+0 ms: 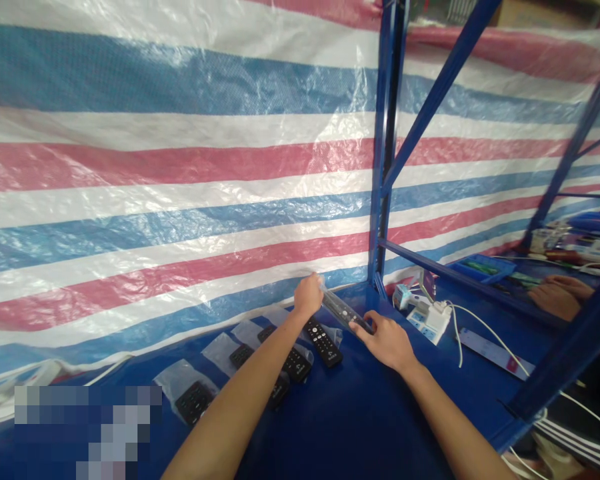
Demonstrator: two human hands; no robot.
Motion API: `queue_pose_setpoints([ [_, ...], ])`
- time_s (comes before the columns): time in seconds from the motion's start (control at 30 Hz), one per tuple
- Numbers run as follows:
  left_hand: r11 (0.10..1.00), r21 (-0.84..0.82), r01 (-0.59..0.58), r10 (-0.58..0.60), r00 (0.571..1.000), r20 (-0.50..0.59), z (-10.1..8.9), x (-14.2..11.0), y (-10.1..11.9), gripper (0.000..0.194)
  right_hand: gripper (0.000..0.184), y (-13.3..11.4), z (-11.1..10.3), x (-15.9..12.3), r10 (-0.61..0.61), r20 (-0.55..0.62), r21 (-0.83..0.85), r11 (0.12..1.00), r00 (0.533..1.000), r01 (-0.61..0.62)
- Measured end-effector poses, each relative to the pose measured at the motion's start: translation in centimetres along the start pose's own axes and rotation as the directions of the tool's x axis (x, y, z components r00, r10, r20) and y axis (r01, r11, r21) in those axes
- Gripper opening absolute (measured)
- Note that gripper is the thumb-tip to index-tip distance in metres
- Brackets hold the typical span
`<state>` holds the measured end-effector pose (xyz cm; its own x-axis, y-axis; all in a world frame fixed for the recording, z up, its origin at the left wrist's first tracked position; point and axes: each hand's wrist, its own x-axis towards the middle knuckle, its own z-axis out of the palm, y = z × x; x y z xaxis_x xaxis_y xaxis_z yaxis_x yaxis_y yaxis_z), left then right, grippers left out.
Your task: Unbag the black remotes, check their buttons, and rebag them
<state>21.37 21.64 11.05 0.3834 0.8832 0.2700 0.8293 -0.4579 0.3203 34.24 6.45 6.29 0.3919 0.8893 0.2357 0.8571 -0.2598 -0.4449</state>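
Note:
Between my two hands, a dark remote control (347,311) in a clear plastic bag is held tilted above the blue table. My left hand (309,297) pinches the bag's far end. At the near end, my right hand (386,339) grips the remote control with thumb and fingers. Just below lies another black remote control (323,342), partly out of its bag. Several more remote controls lie in a row to the left, such as one (296,363) beside my left forearm and one (194,402) at the far left. My left forearm hides parts of the row.
A striped plastic sheet (180,160) hangs behind the blue table (330,427). A blue metal post (383,147) rises at the back. To the right are a white power strip (430,320) with cables, a blue tray (485,268) and another person's hands (560,297).

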Motion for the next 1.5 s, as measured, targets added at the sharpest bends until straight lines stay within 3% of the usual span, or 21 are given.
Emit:
queue_pose_setpoints([
  [0.17, 0.996, -0.007, -0.090, 0.089, 0.993, -0.079, -3.0, 0.2, 1.4, 0.023, 0.051, 0.1, 0.1, -0.1, 0.002, 0.078, -0.045, 0.999, 0.997, 0.002],
  [0.37, 0.990, -0.028, -0.137, 0.132, 0.982, -0.135, -6.1, -0.1, 2.8, 0.025, 0.031, 0.1, 0.0, -0.2, -0.020, 0.147, -0.066, 0.997, 0.989, 0.030],
  [0.73, 0.978, -0.026, -0.209, 0.200, 0.960, -0.197, -8.3, -0.9, 3.5, 0.025, 0.029, -0.2, 0.3, -0.3, -0.049, 0.152, -0.053, 0.997, 0.987, 0.058],
  [0.83, 0.964, -0.064, -0.258, 0.232, 0.933, -0.277, -9.7, -0.9, 3.8, 0.023, 0.028, -0.3, 0.0, -0.4, -0.020, 0.156, -0.080, 0.996, 0.988, 0.033],
  [0.93, 0.926, -0.172, -0.336, 0.236, 0.871, -0.430, -12.2, -0.6, 3.9, 0.019, 0.029, -0.2, -0.5, -0.3, 0.060, 0.140, -0.109, 0.993, 0.988, -0.045],
  [1.07, 0.835, -0.395, -0.383, 0.082, 0.797, -0.599, -14.8, 1.2, 2.6, 0.019, 0.033, 0.4, -1.4, 0.1, 0.199, 0.054, -0.059, 0.979, 0.979, -0.196],
  [1.17, 0.786, -0.557, -0.269, -0.090, 0.841, -0.534, -13.4, 2.6, 0.9, 0.022, 0.037, 0.8, -1.9, 0.5, 0.284, -0.045, 0.022, 0.959, 0.958, -0.284],
  [1.3, 0.884, -0.465, 0.048, -0.192, 0.944, -0.268, -7.9, 3.1, -1.6, 0.026, 0.038, 0.9, -2.2, 0.7, 0.311, -0.144, 0.128, 0.947, 0.939, -0.294],
  [1.4, 0.905, -0.405, 0.129, -0.220, 0.958, -0.186, -4.0, 2.9, -3.3, 0.028, 0.037, 0.9, -2.5, 0.6, 0.320, -0.195, 0.177, 0.941, 0.927, -0.288],
  [1.5, 0.923, -0.332, 0.196, -0.250, 0.960, -0.128, -1.7, 3.1, -5.1, 0.026, 0.038, 0.9, -2.7, 0.6, 0.360, -0.242, 0.190, 0.928, 0.901, -0.320],
])
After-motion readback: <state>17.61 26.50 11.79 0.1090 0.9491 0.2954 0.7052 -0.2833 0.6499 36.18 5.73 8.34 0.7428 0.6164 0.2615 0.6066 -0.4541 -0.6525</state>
